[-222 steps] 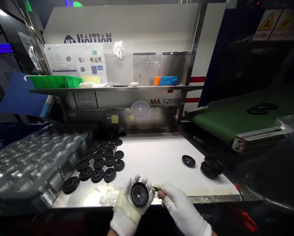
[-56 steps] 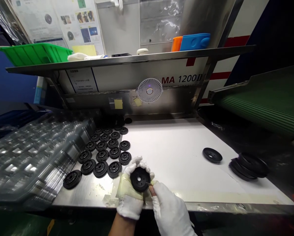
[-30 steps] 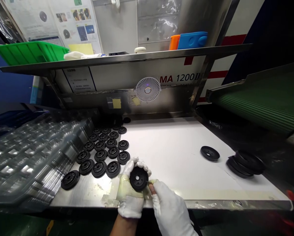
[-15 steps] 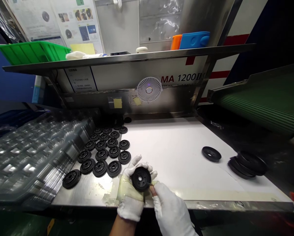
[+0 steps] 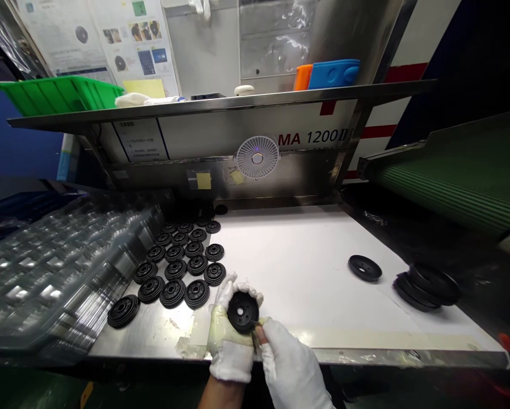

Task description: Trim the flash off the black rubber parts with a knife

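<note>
My left hand point(image 5: 230, 341), in a white glove with tape across the palm, is closed around a round black plastic disc point(image 5: 242, 311) held face up over the table's front edge. My right hand point(image 5: 287, 369), also gloved, pinches a thin small tool whose tip touches the disc's lower right rim. Just left of my hands, several matching black discs point(image 5: 182, 264) lie in neat rows on the steel table point(image 5: 153, 335).
Clear plastic trays point(image 5: 54, 267) are stacked at the left. A single black disc point(image 5: 364, 267) and a small pile of discs point(image 5: 427, 282) lie at the right of the white mat point(image 5: 306, 267). A green conveyor point(image 5: 463, 182) runs at the right. A shelf point(image 5: 221, 103) with a green bin point(image 5: 57, 94) hangs above.
My hands stay in nearly the same spot with the disc; the tool tip has shifted slightly along the disc's lower right rim. The view has wobbled a little.
</note>
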`<state>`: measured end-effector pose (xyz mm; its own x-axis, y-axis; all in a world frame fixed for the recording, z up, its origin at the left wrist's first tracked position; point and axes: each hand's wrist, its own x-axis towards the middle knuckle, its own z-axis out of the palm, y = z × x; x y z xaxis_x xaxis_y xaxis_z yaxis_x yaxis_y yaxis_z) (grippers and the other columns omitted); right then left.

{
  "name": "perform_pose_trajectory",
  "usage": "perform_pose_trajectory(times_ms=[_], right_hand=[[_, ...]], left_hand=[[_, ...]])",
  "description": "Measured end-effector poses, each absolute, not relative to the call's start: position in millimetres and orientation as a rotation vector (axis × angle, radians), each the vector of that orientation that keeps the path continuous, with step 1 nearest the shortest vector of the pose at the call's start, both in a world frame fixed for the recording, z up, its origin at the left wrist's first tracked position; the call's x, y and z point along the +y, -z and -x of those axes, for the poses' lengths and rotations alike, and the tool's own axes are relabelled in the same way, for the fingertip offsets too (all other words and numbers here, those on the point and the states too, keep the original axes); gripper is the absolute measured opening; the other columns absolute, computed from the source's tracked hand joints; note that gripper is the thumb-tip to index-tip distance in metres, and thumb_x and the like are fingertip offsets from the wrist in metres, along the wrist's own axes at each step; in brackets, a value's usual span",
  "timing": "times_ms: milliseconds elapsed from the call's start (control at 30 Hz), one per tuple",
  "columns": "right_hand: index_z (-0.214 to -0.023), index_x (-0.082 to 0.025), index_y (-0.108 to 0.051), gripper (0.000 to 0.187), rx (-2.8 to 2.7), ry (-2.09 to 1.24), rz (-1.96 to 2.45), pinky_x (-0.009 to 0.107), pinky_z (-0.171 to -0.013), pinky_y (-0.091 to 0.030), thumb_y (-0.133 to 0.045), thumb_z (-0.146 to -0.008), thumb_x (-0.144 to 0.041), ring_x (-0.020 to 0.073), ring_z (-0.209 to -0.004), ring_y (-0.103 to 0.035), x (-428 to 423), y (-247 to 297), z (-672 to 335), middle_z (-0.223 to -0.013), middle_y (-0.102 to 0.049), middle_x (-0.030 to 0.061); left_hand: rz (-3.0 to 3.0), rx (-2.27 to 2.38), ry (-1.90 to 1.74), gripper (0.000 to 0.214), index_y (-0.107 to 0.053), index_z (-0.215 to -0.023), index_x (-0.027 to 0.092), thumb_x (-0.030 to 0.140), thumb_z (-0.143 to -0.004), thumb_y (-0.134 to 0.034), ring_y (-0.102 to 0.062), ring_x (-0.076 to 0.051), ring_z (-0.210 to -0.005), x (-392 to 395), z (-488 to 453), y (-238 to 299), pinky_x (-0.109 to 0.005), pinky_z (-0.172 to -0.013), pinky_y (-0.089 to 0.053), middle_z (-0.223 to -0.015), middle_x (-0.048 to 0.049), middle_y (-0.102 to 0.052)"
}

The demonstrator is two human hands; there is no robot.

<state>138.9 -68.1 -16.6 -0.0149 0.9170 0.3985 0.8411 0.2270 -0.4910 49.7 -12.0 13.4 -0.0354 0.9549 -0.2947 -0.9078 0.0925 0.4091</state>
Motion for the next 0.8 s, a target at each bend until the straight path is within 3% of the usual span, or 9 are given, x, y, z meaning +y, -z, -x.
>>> perform_pose_trajectory(times_ms=[167, 400, 567, 667, 800], right_hand=[[-0.076, -0.026, -0.050, 0.025, -1.855, -0.195, 1.634, 0.027, -0.046, -0.033, -0.030, -0.090, -0.032, 0.0179, -0.052, -0.057, -70.9, 13.5, -138.0, -0.062, -0.060, -0.0025], [-0.078, -0.025, -0.052, 0.028, -1.777, -0.306, 1.652, 0.027, -0.049, -0.036, -0.029, -0.091, -0.035, 0.0182, -0.057, -0.057, -70.2, 6.8, -142.7, -0.067, -0.061, -0.0005], [-0.079, -0.023, -0.053, 0.031, -1.525, -0.615, 1.485, 0.025, -0.055, -0.040, -0.029, -0.090, -0.040, 0.0167, -0.061, -0.056, -68.3, 0.5, -146.4, -0.067, -0.058, 0.0003], [-0.073, -0.021, -0.052, 0.037, -1.234, -0.832, 1.392, 0.024, -0.056, -0.040, -0.036, -0.086, -0.052, 0.0146, -0.058, -0.051, -67.6, -0.5, -147.4, -0.061, -0.052, -0.0010], [-0.077, -0.019, -0.050, 0.047, -0.777, -1.139, 1.277, 0.021, -0.040, -0.028, -0.047, -0.075, -0.067, 0.0080, -0.040, -0.033, -67.3, 1.0, -149.0, -0.050, -0.042, -0.0064]], left_hand=[[-0.112, 0.539, -1.527, 0.013, -0.058, -0.085, 0.020, 0.014, -0.074, -0.056, -0.056, -0.013, -0.063, -9.0, -50.1, -14.3, -0.031, -0.065, -0.050, -0.066, 0.0007, -0.055], [-0.067, 0.525, -1.493, 0.010, -0.058, -0.084, 0.019, 0.014, -0.075, -0.055, -0.056, -0.013, -0.062, -7.2, -53.4, -18.2, -0.032, -0.065, -0.050, -0.065, 0.0001, -0.056], [0.040, 0.557, -1.454, 0.008, -0.057, -0.080, 0.017, 0.012, -0.077, -0.051, -0.058, -0.014, -0.063, -5.6, -52.4, -25.2, -0.034, -0.068, -0.051, -0.065, -0.0016, -0.057], [0.091, 0.588, -1.427, 0.010, -0.057, -0.079, 0.015, 0.012, -0.079, -0.048, -0.058, -0.015, -0.064, -4.3, -49.0, -29.7, -0.035, -0.070, -0.052, -0.067, -0.0029, -0.058], [0.077, 0.584, -1.466, 0.014, -0.058, -0.078, 0.015, 0.009, -0.080, -0.045, -0.058, -0.014, -0.064, 1.2, -48.6, -33.0, -0.034, -0.067, -0.052, -0.069, -0.0034, -0.058]])
